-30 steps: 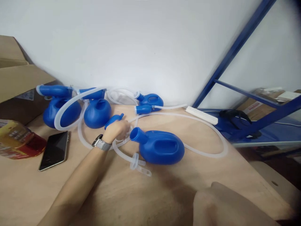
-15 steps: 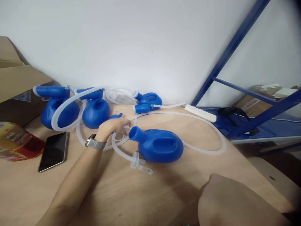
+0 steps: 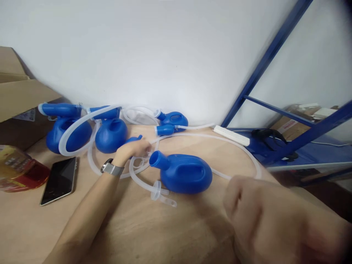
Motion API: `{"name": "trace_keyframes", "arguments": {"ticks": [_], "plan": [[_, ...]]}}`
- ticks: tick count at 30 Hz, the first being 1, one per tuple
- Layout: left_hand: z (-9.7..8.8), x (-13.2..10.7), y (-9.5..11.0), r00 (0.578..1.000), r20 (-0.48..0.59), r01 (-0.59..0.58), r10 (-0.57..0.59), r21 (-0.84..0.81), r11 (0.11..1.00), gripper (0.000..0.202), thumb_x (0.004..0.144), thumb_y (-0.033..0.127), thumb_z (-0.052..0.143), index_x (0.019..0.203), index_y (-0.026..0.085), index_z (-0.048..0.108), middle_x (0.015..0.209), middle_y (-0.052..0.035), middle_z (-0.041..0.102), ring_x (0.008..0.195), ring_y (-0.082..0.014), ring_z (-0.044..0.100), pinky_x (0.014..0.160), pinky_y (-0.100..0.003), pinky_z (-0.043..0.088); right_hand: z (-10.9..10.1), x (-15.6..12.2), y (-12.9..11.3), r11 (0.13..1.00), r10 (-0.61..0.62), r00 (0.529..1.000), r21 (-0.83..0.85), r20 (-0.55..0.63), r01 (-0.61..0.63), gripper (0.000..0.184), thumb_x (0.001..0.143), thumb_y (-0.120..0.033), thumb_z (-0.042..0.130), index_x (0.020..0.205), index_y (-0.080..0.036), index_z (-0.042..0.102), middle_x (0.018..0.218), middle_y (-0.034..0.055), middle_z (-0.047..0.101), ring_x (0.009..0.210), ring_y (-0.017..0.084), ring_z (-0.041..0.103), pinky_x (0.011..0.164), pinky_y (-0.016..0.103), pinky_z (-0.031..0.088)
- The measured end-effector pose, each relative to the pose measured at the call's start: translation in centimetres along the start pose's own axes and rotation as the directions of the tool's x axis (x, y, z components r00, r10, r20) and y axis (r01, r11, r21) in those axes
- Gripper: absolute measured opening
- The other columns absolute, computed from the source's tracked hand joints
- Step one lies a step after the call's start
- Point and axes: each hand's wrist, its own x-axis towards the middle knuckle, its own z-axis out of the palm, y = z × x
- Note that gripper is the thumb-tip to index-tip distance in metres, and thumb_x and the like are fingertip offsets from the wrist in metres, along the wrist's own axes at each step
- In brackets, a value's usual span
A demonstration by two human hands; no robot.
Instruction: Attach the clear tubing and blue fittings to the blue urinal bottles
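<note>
My left hand (image 3: 134, 150), with a watch on its wrist, reaches to the table with its fingers curled down by the clear tubing. A small blue plastic piece (image 3: 135, 139) shows just behind it; what the fingertips pinch is hidden. To its right lies a blue plastic urinal bottle (image 3: 189, 174) with its open neck facing left. A translucent cap (image 3: 156, 190) with a clear tube (image 3: 139, 182) through it rests in front of the bottle. My right hand (image 3: 275, 216), blurred and close to the camera, is curled closed above the table's right side. Its inner side is hidden.
Blue bottles (image 3: 111, 135) with attached tubes stand along the wall. A phone (image 3: 59, 180), a red-and-yellow container (image 3: 22, 168) and a cardboard box (image 3: 27, 95) are at left. At right are a white power strip (image 3: 231, 135) and a blue metal rack (image 3: 264, 62).
My right hand has risen further into view at the lower right. My left hand has stayed at the same spot by the tubing, its fingers bent lower. The camera view has shifted slightly.
</note>
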Motion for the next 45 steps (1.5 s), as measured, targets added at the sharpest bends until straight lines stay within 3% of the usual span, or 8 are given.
{"name": "trace_keyframes", "arguments": {"ticks": [3,7,12,20,27,38,41,45], "plan": [[-2.6,-2.7,1.4,0.99,-0.111,-0.093,0.082,-0.101,0.991,0.021,0.081,0.04,0.067,0.087,0.021,0.072,0.091,-0.0059,0.074,0.086,-0.0242,0.067,0.082,-0.034,0.054,-5.9,8.6,-1.0,0.972,0.046,0.999,-0.231,0.012,-0.042,0.038,0.096,-0.062,0.068,0.124,-0.038,0.075,0.09,0.0019,0.079,0.082,0.023,0.074,0.08,0.036,0.062],[-5.1,-7.0,3.6,0.94,-0.33,-0.246,0.083,-0.491,0.836,0.042,0.085,0.056,0.067,0.108,0.021,0.075,0.086,-0.0058,0.075,0.087,-0.026,0.071,0.082,-0.037,0.057,-8.5,10.6,2.5,0.791,0.361,0.907,-0.444,-0.216,-0.421,0.069,0.091,-0.066,0.07,0.152,-0.035,0.061,0.113,0.008,0.078,0.099,0.033,0.075,0.095,0.051,0.06],[-1.7,-7.7,4.7,0.927,-0.363,-0.304,0.095,-0.579,0.757,0.043,0.084,0.055,0.071,0.103,0.017,0.077,0.079,-0.0047,0.072,0.071,-0.0209,0.065,0.068,-0.034,0.055,-6.0,10.1,8.9,0.865,0.436,0.899,-0.298,0.045,-0.404,0.078,0.079,-0.07,0.081,0.146,-0.032,0.065,0.147,0.0096,0.068,0.137,0.042,0.06,0.116,0.055,0.049],[4.5,-5.0,5.5,0.827,-0.535,-0.223,-0.172,-0.594,0.773,0.024,0.094,0.037,0.048,0.099,0.021,0.065,0.103,-0.0059,0.072,0.1,-0.0237,0.066,0.094,-0.036,0.055,-1.4,9.7,12.0,0.935,0.35,0.923,0.0,-0.161,-0.354,0.054,0.079,-0.062,0.084,0.114,-0.023,0.071,0.144,0.0124,0.065,0.136,0.038,0.059,0.117,0.053,0.047],[6.2,-4.2,7.2,0.858,-0.505,-0.293,-0.095,-0.633,0.716,0.051,0.104,0.046,0.023,0.105,0.019,0.067,0.107,-0.0098,0.077,0.106,-0.0269,0.072,0.099,-0.041,0.057,-0.5,9.1,13.2,0.964,0.262,0.941,0.011,-0.214,-0.266,0.046,0.081,-0.058,0.084,0.106,-0.022,0.07,0.141,0.0143,0.066,0.13,0.036,0.063,0.113,0.053,0.049],[9.1,-3.6,7.4,0.45,-0.79,-0.663,0.415,0.016,0.749,0.022,0.099,0.026,0.061,0.119,0.022,0.07,0.133,-0.0131,0.073,0.13,-0.0289,0.066,0.116,-0.049,0.051,-1.1,8.1,12.9,0.953,0.301,0.925,0.108,-0.233,-0.283,0.034,0.083,-0.053,0.083,0.085,-0.022,0.07,0.132,0.0129,0.069,0.125,0.033,0.066,0.11,0.049,0.049],[8.5,-3.2,7.1,0.492,-0.737,-0.675,0.464,0.015,0.738,0.031,0.101,0.03,0.059,0.13,0.021,0.067,0.141,-0.0151,0.068,0.136,-0.0294,0.062,0.118,-0.049,0.049,-1.1,8.1,12.9,0.943,0.332,0.901,0.119,-0.279,-0.311,0.036,0.085,-0.051,0.081,0.077,-0.022,0.062,0.129,0.0129,0.072,0.123,0.033,0.067,0.111,0.05,0.048],[6.2,-3.0,5.0,0.682,-0.57,-0.591,0.458,-0.061,0.804,0.056,0.107,0.043,0.046,0.159,0.02,0.045,0.168,-0.0158,0.044,0.156,-0.0304,0.041,0.129,-0.052,0.034,-1.5,7.8,13.6,0.933,0.36,0.88,0.111,-0.31,-0.342,0.037,0.086,-0.053,0.077,0.076,-0.023,0.059,0.131,0.0143,0.073,0.123,0.034,0.068,0.112,0.052,0.047]]}}
